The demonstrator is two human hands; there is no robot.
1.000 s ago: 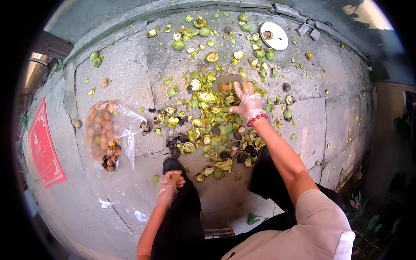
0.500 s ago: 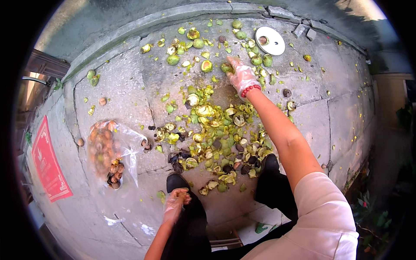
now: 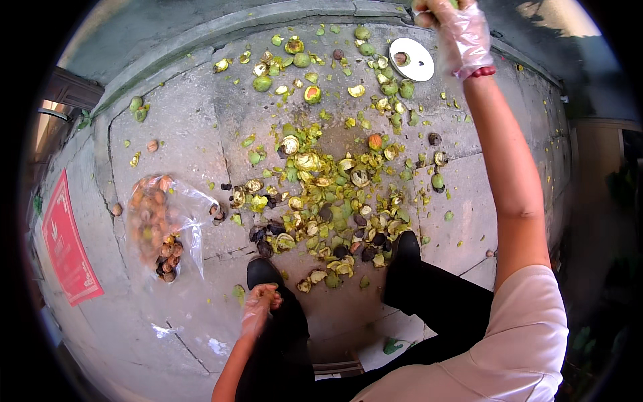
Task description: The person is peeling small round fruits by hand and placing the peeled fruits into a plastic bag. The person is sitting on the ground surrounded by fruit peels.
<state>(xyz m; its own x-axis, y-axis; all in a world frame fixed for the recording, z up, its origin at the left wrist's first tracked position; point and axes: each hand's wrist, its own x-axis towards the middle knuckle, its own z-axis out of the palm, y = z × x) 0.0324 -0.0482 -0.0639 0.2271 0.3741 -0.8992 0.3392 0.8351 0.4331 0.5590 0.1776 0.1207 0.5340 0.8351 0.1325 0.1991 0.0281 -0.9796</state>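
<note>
You are outdoors on a paved walkway: large grey concrete slabs [image 3: 187,134] with open joints, edged at the far side by a raised kerb [image 3: 221,33]. Split green husks [image 3: 321,194] litter the slabs below that kerb. Left of the husks lies a clear plastic bag of brown nuts [image 3: 157,224], and further left a red sign [image 3: 67,244].

You have one view only, from a fisheye camera on your head, looking almost straight down past your knees at the pavement [image 3: 201,134]. It sits well above the ground, so the whole scatter of husks [image 3: 321,201] fits in frame and the kerb [image 3: 201,40] bends along the top rim. Your forearms enter from the lower edge, and no second view shares the scene.
</note>
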